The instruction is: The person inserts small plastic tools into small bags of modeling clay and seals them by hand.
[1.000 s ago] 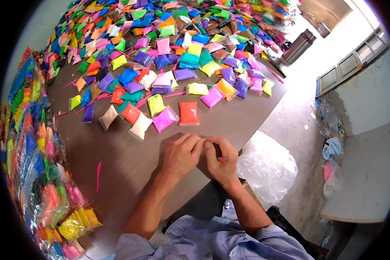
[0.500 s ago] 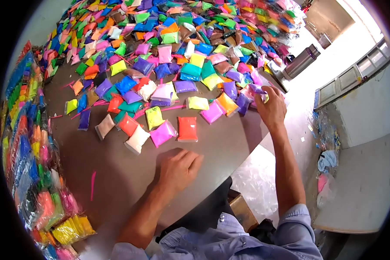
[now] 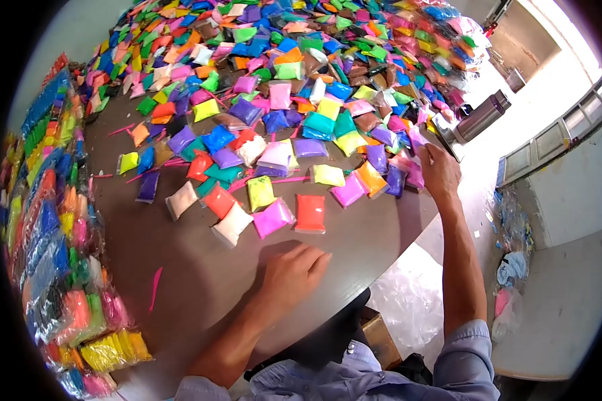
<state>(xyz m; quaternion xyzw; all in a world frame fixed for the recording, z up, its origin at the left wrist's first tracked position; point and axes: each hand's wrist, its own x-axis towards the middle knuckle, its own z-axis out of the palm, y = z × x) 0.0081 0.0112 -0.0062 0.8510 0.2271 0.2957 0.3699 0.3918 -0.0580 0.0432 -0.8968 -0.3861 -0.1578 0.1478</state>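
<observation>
My left hand [image 3: 292,271] rests on the brown table with its fingers curled in, and nothing shows in them. Just beyond it lies a flat red packet [image 3: 310,214] in clear plastic, with a magenta packet [image 3: 273,218] and a pale peach packet [image 3: 233,225] to its left. My right hand [image 3: 440,172] is at the right edge of the spread of packets, fingers bent and pressed together. A pink packet [image 3: 416,138] lies by its fingertips. Whatever those fingers hold is hidden behind the hand.
A large heap of small coloured packets [image 3: 247,40] covers the back of the table [image 3: 201,287]. Bagged packets [image 3: 60,254] are stacked along the left. A metal flask [image 3: 481,117] stands at right. A pink strip [image 3: 155,289] lies at left; clear plastic [image 3: 408,287] sits below the table edge.
The view has shifted, so the whole scene sits lower and further right. A purple packet seen at my right fingertips is no longer visible there. My left hand keeps its place near the red packet.
</observation>
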